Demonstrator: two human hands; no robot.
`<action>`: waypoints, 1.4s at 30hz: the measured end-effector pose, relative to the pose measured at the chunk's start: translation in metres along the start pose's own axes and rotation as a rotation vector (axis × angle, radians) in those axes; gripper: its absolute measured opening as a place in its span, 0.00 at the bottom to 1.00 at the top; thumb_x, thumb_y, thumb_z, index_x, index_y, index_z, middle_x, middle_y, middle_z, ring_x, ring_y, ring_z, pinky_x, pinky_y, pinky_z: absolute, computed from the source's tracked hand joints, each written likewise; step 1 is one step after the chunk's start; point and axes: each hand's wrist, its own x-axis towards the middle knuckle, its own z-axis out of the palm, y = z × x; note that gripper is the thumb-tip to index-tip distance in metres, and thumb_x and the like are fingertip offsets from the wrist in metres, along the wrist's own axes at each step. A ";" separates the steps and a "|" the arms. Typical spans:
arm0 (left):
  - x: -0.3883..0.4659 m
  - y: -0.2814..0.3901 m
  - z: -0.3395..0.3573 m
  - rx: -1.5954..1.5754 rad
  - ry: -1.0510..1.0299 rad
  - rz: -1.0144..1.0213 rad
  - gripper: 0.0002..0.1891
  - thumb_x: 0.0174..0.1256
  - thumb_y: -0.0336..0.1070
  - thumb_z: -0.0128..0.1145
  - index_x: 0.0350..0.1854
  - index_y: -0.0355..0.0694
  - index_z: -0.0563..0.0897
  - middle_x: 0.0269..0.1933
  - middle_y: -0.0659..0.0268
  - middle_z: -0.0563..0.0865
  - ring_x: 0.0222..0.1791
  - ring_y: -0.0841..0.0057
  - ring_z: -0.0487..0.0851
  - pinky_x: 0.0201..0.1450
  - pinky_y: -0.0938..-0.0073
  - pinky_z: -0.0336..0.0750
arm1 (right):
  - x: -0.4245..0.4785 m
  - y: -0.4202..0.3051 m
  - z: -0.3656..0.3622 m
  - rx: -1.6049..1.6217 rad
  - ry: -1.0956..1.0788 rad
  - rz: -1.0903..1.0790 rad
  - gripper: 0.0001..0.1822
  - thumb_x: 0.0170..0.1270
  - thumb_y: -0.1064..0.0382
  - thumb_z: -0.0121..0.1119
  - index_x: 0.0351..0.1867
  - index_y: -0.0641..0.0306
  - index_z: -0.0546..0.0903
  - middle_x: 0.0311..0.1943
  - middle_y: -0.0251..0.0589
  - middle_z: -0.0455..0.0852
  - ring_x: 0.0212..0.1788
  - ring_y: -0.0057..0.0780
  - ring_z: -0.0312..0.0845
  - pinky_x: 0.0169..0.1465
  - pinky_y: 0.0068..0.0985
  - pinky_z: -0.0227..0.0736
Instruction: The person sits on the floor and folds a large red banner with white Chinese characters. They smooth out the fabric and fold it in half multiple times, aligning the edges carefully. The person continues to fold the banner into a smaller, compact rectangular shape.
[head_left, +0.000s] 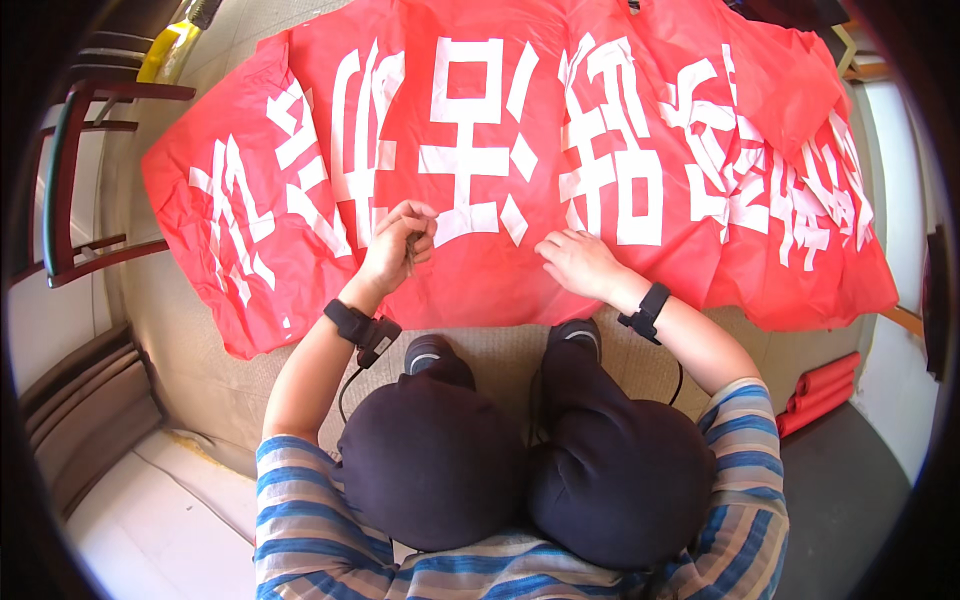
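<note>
A wide red cloth banner with large white characters spreads over the floor in front of my feet, wrinkled and folded over itself at the right. My left hand is above its near part with curled fingers, holding a small thin grey item, mostly hidden by the fingers; I cannot tell what it is. My right hand rests palm down on the banner, near its front edge, just below a white character. Its fingers are slightly bent and point left, with nothing visible in them.
A dark red wooden chair frame stands at the left, by the banner's edge. Red rolls lie at the right on the floor. A yellow object is at the upper left. Each wrist wears a black strap; the left one carries a device and cable.
</note>
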 end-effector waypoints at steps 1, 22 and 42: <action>-0.002 0.000 -0.008 -0.006 0.023 -0.013 0.06 0.63 0.26 0.40 0.36 0.41 0.72 0.24 0.72 0.66 0.16 0.86 0.56 0.17 0.85 0.51 | 0.002 0.000 -0.001 -0.013 -0.006 0.019 0.12 0.54 0.64 0.57 0.40 0.61 0.76 0.36 0.40 0.76 0.42 0.39 0.75 0.47 0.36 0.72; -0.035 0.010 -0.058 0.175 0.274 0.030 0.16 0.72 0.44 0.47 0.25 0.44 0.66 0.25 0.70 0.74 0.15 0.87 0.62 0.16 0.85 0.55 | 0.175 -0.041 0.002 -0.288 0.164 -0.312 0.33 0.60 0.71 0.47 0.69 0.51 0.58 0.69 0.40 0.58 0.70 0.40 0.54 0.70 0.39 0.53; -0.038 0.029 -0.172 2.003 0.663 0.075 0.14 0.63 0.43 0.48 0.46 0.40 0.73 0.27 0.54 0.84 0.27 0.57 0.84 0.27 0.56 0.77 | 0.109 -0.010 -0.085 -0.467 0.219 -0.414 0.09 0.51 0.66 0.54 0.35 0.58 0.80 0.38 0.38 0.78 0.45 0.34 0.74 0.48 0.29 0.69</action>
